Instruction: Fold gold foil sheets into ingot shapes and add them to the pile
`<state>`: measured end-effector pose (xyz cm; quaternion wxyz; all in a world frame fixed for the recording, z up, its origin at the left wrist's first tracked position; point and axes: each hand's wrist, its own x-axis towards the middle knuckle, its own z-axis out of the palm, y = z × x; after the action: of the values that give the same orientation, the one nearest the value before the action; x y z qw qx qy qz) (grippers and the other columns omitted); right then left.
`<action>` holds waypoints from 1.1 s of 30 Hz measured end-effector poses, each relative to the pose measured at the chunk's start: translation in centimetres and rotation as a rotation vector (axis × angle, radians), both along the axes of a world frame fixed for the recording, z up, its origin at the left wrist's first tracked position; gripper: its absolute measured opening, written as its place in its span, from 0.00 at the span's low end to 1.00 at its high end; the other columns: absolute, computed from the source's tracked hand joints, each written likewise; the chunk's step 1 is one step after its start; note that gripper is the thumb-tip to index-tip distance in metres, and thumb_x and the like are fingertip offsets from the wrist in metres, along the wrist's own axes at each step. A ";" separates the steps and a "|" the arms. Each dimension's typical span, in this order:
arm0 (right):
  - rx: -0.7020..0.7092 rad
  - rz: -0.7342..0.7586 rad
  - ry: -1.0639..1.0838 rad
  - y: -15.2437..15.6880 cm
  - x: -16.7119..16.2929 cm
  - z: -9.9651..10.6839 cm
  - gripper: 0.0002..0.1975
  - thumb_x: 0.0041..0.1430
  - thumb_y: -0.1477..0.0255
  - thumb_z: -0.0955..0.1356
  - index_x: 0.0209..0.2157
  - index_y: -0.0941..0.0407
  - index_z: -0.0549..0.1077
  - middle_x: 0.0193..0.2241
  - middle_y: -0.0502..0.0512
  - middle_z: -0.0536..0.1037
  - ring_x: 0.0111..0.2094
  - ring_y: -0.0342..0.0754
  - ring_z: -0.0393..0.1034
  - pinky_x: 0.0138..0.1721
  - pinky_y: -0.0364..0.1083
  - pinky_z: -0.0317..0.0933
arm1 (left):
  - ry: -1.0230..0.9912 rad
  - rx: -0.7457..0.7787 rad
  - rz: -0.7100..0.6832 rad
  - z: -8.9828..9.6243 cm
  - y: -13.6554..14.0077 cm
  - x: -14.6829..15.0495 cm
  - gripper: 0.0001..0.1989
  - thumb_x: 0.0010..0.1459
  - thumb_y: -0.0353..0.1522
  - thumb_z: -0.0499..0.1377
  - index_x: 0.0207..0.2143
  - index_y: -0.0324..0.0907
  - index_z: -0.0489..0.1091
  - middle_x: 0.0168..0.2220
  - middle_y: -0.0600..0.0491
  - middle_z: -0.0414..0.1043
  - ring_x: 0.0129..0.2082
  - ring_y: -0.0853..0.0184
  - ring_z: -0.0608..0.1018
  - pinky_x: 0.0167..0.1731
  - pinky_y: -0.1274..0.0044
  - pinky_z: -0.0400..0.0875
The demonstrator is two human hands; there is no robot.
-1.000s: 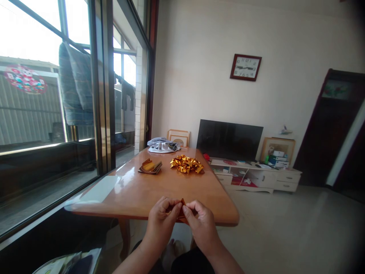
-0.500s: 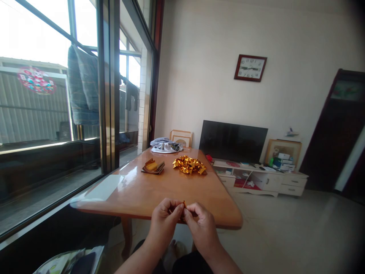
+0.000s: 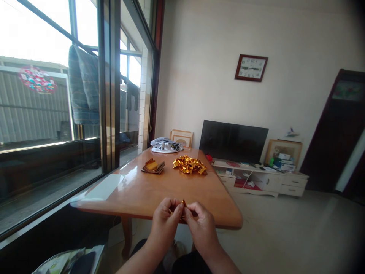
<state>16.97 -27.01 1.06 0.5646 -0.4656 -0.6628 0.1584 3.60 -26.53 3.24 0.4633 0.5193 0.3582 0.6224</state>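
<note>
Between my two hands is a small piece of shiny gold foil paper (image 3: 184,203), mostly covered by the fingers. My left hand (image 3: 167,215) is closed, its thumb and fingertips pinching the foil from the left. My right hand (image 3: 200,217) pinches it from the right, thumb tip close to the other thumb. Both hands are just above the near edge of the wooden table (image 3: 148,194). Farther back lies a pile of folded gold foil pieces (image 3: 189,165). Left of that pile is a stack of gold and brown paper sheets (image 3: 153,166), with curled edges.
Grey and white cloth items (image 3: 165,145) and a picture frame (image 3: 182,137) are at the table's far end. A television (image 3: 233,140) stands on a white cabinet (image 3: 270,182). On the left is a large window (image 3: 110,87). A bag of items (image 3: 71,262) sits at lower left.
Both hands keep nearly the same place and grip on the foil. Slightly more of its gold tip shows above the thumbs. The pile and the stack are unchanged.
</note>
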 end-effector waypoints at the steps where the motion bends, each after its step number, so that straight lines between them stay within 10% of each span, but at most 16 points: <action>1: -0.003 0.003 0.007 0.0 0.0 0.0 0.14 0.65 0.61 0.67 0.30 0.55 0.76 0.29 0.53 0.77 0.32 0.47 0.70 0.34 0.43 0.61 | -0.005 -0.006 -0.016 0.0 0.0 0.0 0.17 0.50 0.43 0.68 0.28 0.39 0.70 0.24 0.56 0.71 0.25 0.69 0.75 0.25 0.79 0.72; 16: -0.050 0.085 0.068 -0.2 -0.1 0.1 0.15 0.65 0.59 0.68 0.32 0.56 0.77 0.29 0.53 0.78 0.32 0.47 0.71 0.34 0.43 0.63 | -0.121 -0.135 -0.313 0.3 0.2 -0.8 0.14 0.55 0.40 0.66 0.30 0.39 0.69 0.27 0.56 0.69 0.28 0.70 0.72 0.32 0.79 0.67; 26: -0.271 0.295 0.429 0.2 0.6 -0.5 0.19 0.60 0.54 0.71 0.35 0.57 0.76 0.28 0.51 0.77 0.30 0.46 0.69 0.32 0.43 0.63 | 0.022 -0.070 -0.093 0.5 0.6 -1.8 0.13 0.56 0.42 0.64 0.36 0.42 0.73 0.31 0.56 0.70 0.32 0.69 0.71 0.34 0.80 0.64; 33: -0.316 0.362 0.444 -0.2 0.3 -0.3 0.19 0.59 0.55 0.72 0.35 0.59 0.76 0.29 0.53 0.77 0.31 0.47 0.70 0.34 0.44 0.65 | -0.049 -0.150 -0.309 0.0 0.3 -1.3 0.15 0.53 0.40 0.68 0.35 0.40 0.70 0.28 0.56 0.70 0.27 0.71 0.71 0.30 0.79 0.64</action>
<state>17.28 -27.21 0.79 0.5788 -0.3763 -0.5624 0.4550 2.30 -26.23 3.28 0.5996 0.5169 0.3082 0.5275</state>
